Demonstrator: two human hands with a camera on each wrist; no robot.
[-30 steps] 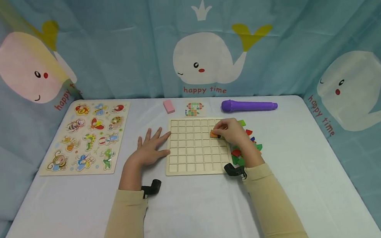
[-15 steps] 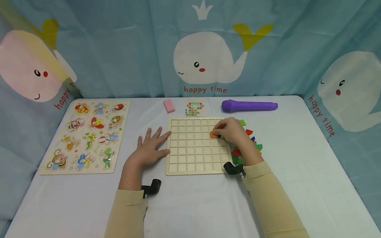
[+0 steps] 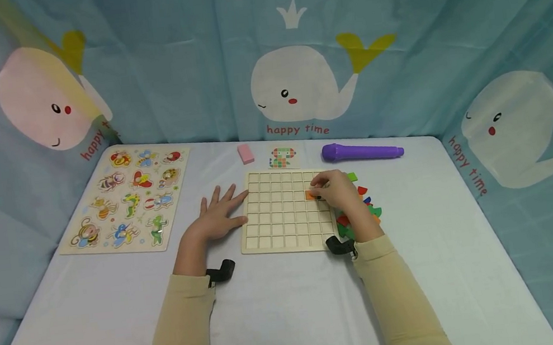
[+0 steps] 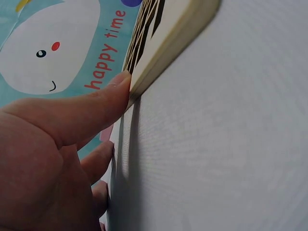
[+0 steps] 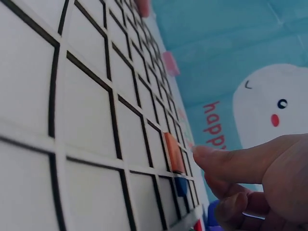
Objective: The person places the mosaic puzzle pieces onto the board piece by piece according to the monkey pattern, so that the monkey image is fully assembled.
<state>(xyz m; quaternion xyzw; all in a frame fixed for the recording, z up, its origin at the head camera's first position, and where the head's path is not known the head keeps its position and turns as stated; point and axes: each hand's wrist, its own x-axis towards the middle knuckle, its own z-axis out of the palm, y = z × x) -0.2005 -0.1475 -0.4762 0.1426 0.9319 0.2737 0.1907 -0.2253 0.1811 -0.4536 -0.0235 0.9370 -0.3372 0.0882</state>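
Observation:
My left hand (image 3: 214, 217) lies with fingers spread beside the left edge of a pale wooden grid board (image 3: 282, 229). In the left wrist view, the thumb (image 4: 113, 94) rests against the board's edge. An orange tile (image 5: 174, 153) sits in a cell near the board's right side, with a small blue piece (image 5: 180, 186) beside it. My right hand (image 3: 335, 190) is over that side, fingers bent. Its thumb tip (image 5: 201, 153) shows a small gap from the orange tile in the right wrist view.
Several loose coloured pieces (image 3: 345, 230) lie right of the board, partly under the right forearm. Behind it are a pink block (image 3: 245, 154), a pattern card (image 3: 282, 158) and a purple toy microphone (image 3: 362, 152). An insect puzzle board (image 3: 130, 199) lies at the left.
The right fingertips have shifted slightly right, baring more of the orange tile, which now lies square in its cell. The left hand has stayed in place.

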